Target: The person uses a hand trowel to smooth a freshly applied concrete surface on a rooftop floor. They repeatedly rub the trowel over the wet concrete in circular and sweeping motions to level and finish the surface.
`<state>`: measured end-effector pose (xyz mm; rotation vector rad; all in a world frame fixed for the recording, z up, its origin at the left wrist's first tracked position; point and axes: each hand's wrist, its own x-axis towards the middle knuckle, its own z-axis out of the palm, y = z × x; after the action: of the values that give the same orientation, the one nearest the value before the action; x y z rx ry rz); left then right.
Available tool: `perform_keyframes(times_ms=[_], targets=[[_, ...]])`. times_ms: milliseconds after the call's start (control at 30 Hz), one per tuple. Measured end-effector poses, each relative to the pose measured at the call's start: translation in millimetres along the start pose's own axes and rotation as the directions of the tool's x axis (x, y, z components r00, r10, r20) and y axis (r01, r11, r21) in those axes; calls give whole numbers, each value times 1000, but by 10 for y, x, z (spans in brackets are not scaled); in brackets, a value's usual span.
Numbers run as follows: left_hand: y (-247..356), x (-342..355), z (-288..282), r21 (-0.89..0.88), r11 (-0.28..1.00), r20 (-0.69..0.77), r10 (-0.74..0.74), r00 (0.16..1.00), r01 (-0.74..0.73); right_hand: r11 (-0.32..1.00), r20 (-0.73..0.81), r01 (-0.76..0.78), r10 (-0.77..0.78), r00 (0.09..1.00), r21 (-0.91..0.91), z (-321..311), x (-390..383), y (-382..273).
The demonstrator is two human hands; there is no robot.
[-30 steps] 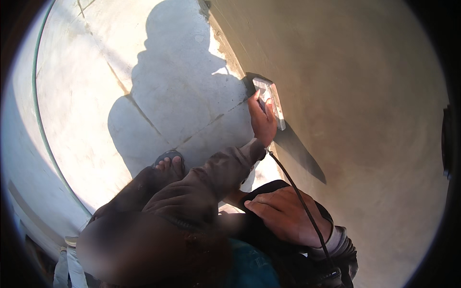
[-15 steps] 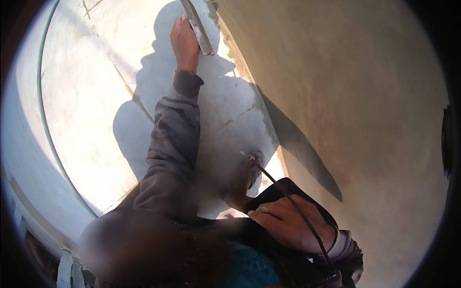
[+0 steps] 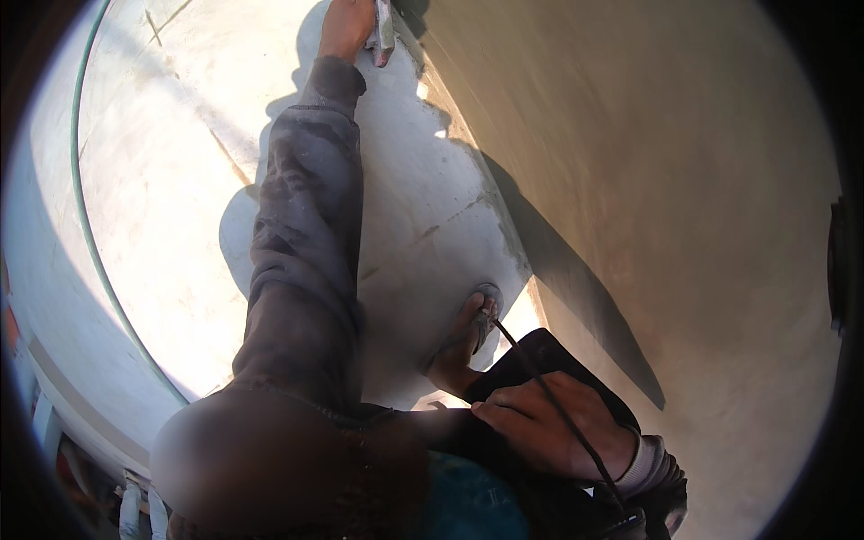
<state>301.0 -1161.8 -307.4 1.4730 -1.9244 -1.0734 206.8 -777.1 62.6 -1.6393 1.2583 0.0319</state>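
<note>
Head view: left hand [image 3: 346,25], cut off by the rim, grips a trowel [image 3: 384,27]; right hand [image 3: 540,423] rests curled on a dark knee [image 3: 531,360].

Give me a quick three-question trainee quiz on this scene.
1. True or false: the left hand grips a trowel where the floor meets the tan wall.
2. The right hand rests on: A) dark cloth at the knee, B) a green hose, C) the wall.
3. Fill in: the thin dark cord runs across the right hand toward the person's ___.
Key: 1 true; 2 A; 3 foot.
</note>
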Motion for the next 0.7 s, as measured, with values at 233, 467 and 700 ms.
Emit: perform_keyframes(times_ms=[233,467,700], targets=[[461,-906,101,-433,886,99,-137,986,166,999,-47,2,-4,999,-36,61,-55,-36],[466,-1542,396,-396,902,138,-125,982,171,996,-140,36,-48,989,-86,150,-15,-128],[659,-2132,640,-396,908,400,37,916,136,939,-138,30,-82,987,-343,325,-113,-352]])
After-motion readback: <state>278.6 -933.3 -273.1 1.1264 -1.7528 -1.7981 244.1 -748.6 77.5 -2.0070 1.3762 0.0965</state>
